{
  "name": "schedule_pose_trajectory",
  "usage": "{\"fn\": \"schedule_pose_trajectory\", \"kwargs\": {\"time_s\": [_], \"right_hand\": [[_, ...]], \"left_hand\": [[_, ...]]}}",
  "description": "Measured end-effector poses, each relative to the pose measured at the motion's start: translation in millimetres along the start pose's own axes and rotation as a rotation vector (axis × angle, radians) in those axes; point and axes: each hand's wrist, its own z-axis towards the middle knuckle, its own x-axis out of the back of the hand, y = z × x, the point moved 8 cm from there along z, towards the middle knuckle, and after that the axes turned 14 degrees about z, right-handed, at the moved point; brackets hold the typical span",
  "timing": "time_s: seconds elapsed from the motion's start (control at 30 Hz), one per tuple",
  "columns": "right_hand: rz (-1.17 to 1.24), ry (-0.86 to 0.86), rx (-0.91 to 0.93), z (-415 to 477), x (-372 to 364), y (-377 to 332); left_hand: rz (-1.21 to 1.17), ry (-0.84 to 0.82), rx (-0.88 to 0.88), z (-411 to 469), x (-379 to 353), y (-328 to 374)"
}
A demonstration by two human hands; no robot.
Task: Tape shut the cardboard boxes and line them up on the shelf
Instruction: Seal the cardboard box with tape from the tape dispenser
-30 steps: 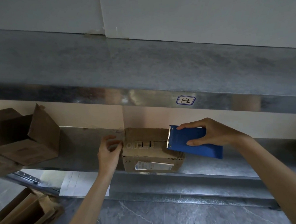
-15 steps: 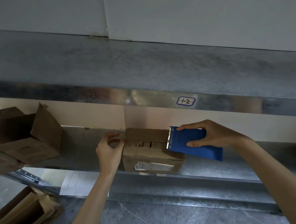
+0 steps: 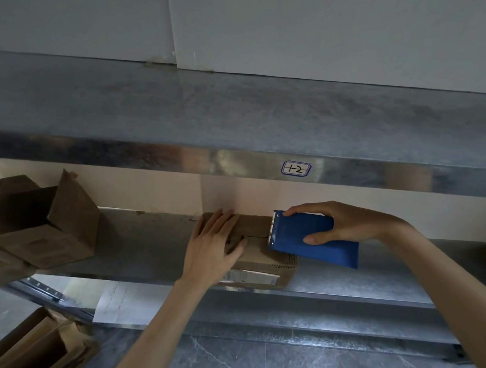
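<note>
Grey metal shelving against a pale wall fills the view. On the lower shelf [image 3: 142,242], at its front edge and roughly mid-frame, sits the box [image 3: 262,257], flaps down. Its long axis runs left to right along the shelf edge, and the top seam follows the same line. A white label shows on its front face.

The left hand [image 3: 214,243] lies flat on the left part of the box top, fingers [image 3: 224,222] straight and pointing toward the back wall. The right hand [image 3: 351,222] grips a blue dispenser [image 3: 311,236], fingers over its far edge and thumb on the near side. The dispenser's toothed end points left and meets the seam at the box's right end. Its body slants down to the right, hiding that end.

The upper shelf [image 3: 230,107] juts out above, a "1-2" tag [image 3: 296,169] on its lip. Well apart to the left, an open box [image 3: 37,227] lies tipped on the lower shelf. Below it hangs a paper sheet [image 3: 123,301], and more open boxes [image 3: 32,356] stand on the floor [image 3: 277,359].
</note>
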Motion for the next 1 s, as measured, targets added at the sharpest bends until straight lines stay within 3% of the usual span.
{"fn": "schedule_pose_trajectory", "kwargs": {"time_s": [0.27, 1.0], "right_hand": [[-0.035, -0.040, 0.003, -1, 2, 0], [0.155, -0.086, -0.006, -44, 40, 41]], "left_hand": [[0.063, 0.011, -0.091, -1, -2, 2], [0.101, -0.046, -0.058, -2, -6, -1]]}}
